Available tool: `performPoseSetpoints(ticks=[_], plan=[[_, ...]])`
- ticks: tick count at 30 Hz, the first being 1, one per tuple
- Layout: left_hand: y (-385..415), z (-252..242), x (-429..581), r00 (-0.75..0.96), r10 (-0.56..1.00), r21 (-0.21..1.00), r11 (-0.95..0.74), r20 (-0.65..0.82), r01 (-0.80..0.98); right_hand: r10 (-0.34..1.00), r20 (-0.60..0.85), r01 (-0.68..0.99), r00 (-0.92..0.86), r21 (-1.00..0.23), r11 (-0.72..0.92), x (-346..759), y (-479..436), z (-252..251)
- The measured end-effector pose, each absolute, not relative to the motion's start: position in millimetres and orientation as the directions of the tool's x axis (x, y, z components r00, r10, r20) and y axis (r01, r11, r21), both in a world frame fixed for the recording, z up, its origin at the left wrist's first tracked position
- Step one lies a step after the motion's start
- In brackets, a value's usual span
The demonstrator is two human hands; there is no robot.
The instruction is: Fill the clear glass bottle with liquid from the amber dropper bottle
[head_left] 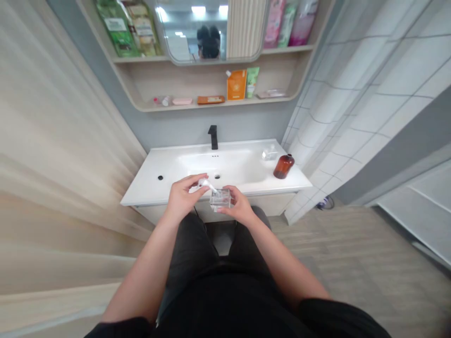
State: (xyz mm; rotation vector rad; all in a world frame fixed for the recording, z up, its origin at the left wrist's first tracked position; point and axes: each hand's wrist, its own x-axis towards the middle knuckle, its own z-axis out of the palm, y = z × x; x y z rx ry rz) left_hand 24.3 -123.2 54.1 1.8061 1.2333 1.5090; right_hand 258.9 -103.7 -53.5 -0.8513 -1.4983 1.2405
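black shirt and dark trousers fill the bottom of the view, with two bare forearms rising from them to hands held close together above the lap. left hand has its fingers curled, pinching a slim whitish stem, though the piece is too small to tell exactly what it is. the stem slants down from the left hand, its far end meeting the top of a square clear glass bottle. right hand wraps around that bottle from the right, fingers closed on its side rather than spread. just ahead of both hands runs the front rim of a white vanity basin, with a small drain hole almost straight ahead and a black faucet beyond it. ahead and to the right of the right hand, an amber glass bottle stands on the counter, a small clear container just behind it. ahead of the left hand, a round black hole marks the counter. farther ahead, a wooden shelf holds an orange box and a green tube, with a mirror above. a grid-patterned tiled wall rises right of the basin, above a wood-look floor.
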Motion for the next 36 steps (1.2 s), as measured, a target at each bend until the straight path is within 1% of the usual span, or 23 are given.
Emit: performPoseSetpoints(ticks=[7,13,19,23,26,29,31,33,36], plan=[[-124.8,56.7,28.4,-0.004,0.848,0.784,-0.489,0.53,0.383,0.931,0.236,-0.046,-0.278,-0.971,0.233,257.5,-102.2,-55.7],[-121.1,50.3,28.7,0.04,0.859,0.787,-0.485,0.51,0.381,0.936,0.218,-0.015,-0.277,-0.975,0.222,260.0,-103.1,-54.7],[-120.3,47.5,31.6,-0.013,0.866,0.801,-0.456,0.5,0.387,0.938,0.219,-0.02,-0.27,-0.975,0.222,260.6,-102.4,-57.0],[-121.8,48.6,30.1,-0.033,0.882,0.843,-0.438,0.471,0.313,0.938,0.216,-0.039,-0.272,-0.976,0.214,259.5,-101.6,-58.1],[-120.1,41.4,15.0,-0.11,0.883,0.875,-0.423,0.457,0.238,0.941,0.209,-0.055,-0.266,-0.978,0.201,259.9,-99.9,-59.0],[-112.9,22.5,-17.7,-0.279,0.858,0.901,-0.396,0.432,0.176,0.946,0.187,-0.053,-0.265,-0.982,0.179,261.6,-96.7,-60.9],[-105.5,4.2,-49.0,-0.424,0.825,0.923,-0.375,0.374,0.084,0.95,0.182,-0.047,-0.254,-0.983,0.176,262.7,-93.5,-63.0],[-97.5,-16.4,-86.6,-0.527,0.803,0.945,-0.328,0.278,-0.001,0.952,0.181,-0.036,-0.246,-0.984,0.177,263.3,-89.4,-65.4],[-86.2,-45.6,-149.3,-0.643,0.744,0.975,-0.224,0.18,0.014,0.954,0.172,-0.025,-0.245,-0.985,0.171,263.3,-82.4,-69.1]])
